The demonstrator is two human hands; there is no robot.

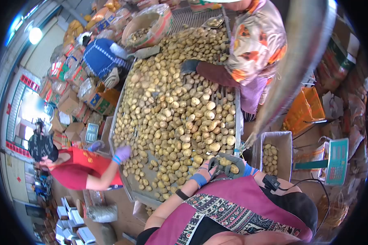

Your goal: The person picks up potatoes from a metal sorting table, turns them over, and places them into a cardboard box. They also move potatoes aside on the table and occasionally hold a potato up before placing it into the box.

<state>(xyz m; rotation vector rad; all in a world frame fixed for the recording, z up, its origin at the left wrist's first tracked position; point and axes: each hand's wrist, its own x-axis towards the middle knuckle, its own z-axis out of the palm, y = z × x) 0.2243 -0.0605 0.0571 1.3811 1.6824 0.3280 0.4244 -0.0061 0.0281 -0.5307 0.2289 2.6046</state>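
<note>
Just in front of my purple apron, both my hands are close together at the near edge of the sorting table (129,179). My left hand (204,170), in a glove with a blue cuff, has its fingers curled; what they hold, if anything, is hidden. My right hand (238,164), in a dark glove with a blue cuff, is closed around potatoes (234,168). A large spread of potatoes (163,114) covers much of the table right beyond my hands.
A co-worker in red (86,167) reaches in from the left, and another in a floral top (257,45) from the far right. A lined box of potatoes (276,136) and a green scale (337,162) stand right. A blurred pole (292,65) crosses the upper right.
</note>
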